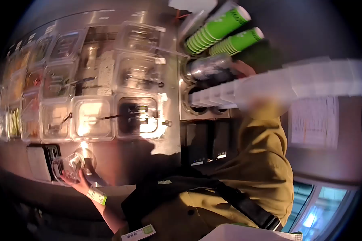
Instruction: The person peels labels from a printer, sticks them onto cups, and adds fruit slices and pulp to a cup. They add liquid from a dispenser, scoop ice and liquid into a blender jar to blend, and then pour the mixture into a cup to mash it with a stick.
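- At the left lay one silver-topped device (38, 161) with a dark edge, on the steel counter (122, 154).
- Just beside it was one clear cup (70, 168), near the counter's front edge. It looked very light, thin-walled and springy, apt to dent or crack under a hard pinch and to slip if wet; the sides below the rim seemed the best place for a loose, rounded hold.
- The left hand (81, 184) was curled around that cup, thumb and fingers apart by the cup's width.
- Behind, the rightmost column held three clear tubs (160, 73); those farther left crowded together too much to count surely.
- Next stood two stacks of green cups, a larger one (217, 32) and a smaller one (237, 42).
- One long white cup stack (219, 95) leaned out of a round holder. It seemed light but unwieldy, liable to bend or slide apart at the joins; a palm around its middle would have suited.
- The right hand (265, 109) was blurred against that stack; whether it gripped or merely touched, I could not tell.
- Farthest right hung one printed sheet (314, 120).
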The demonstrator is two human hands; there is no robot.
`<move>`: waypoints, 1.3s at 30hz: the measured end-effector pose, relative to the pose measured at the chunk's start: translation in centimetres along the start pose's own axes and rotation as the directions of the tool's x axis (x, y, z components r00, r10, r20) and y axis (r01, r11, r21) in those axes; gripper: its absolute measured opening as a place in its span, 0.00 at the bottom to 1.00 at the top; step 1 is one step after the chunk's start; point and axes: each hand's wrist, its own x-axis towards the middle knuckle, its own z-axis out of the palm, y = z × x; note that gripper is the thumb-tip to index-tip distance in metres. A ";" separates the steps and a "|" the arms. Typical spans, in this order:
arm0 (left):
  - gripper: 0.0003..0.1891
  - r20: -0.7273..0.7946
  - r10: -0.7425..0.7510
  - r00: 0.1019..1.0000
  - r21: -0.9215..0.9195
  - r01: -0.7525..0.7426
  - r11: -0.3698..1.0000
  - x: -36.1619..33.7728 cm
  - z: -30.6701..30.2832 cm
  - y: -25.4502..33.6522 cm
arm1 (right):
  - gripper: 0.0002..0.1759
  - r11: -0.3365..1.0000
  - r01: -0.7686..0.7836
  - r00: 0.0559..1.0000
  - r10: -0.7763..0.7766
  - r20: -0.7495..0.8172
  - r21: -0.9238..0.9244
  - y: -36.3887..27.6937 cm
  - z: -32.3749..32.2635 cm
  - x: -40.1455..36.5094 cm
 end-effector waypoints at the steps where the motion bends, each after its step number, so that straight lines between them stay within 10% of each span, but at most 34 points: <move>1: 0.38 0.003 0.057 0.998 0.119 -0.057 0.991 -0.1 -0.5 -1.4 | 0.19 1.000 0.023 1.000 -0.023 0.005 -0.014 -0.5 0.3 0.6; 6: 0.18 -0.003 -0.265 0.964 0.054 0.265 0.963 -5.3 -5.1 -0.6 | 0.21 0.993 0.090 0.993 -0.083 0.085 -0.072 0.0 1.8 -0.4; 10: 0.13 0.293 -0.422 0.858 0.090 0.414 0.906 -4.5 -3.0 8.5 | 0.23 0.986 0.133 0.985 -0.121 0.122 -0.098 2.4 2.8 -0.3; 14: 0.16 0.737 -0.505 0.449 0.213 0.554 0.805 -2.8 1.2 9.2 | 0.25 0.986 0.131 0.982 -0.115 0.151 -0.105 3.2 2.7 -0.2; 21: 0.19 0.929 -0.344 0.136 0.090 0.819 0.567 -0.5 10.3 15.4 | 0.29 0.983 0.158 0.986 -0.153 0.059 -0.096 5.0 -0.6 -0.5; 33: 0.16 0.998 -0.038 0.048 0.011 0.474 0.881 -2.9 16.1 17.4 | 0.35 0.956 0.271 0.855 -0.183 -0.486 0.117 5.8 -20.7 -15.9; 39: 0.18 0.995 0.074 -0.072 -0.038 0.412 0.910 -6.3 14.7 20.9 | 0.37 0.981 -0.001 0.512 0.169 -0.842 0.196 3.3 -22.1 -33.6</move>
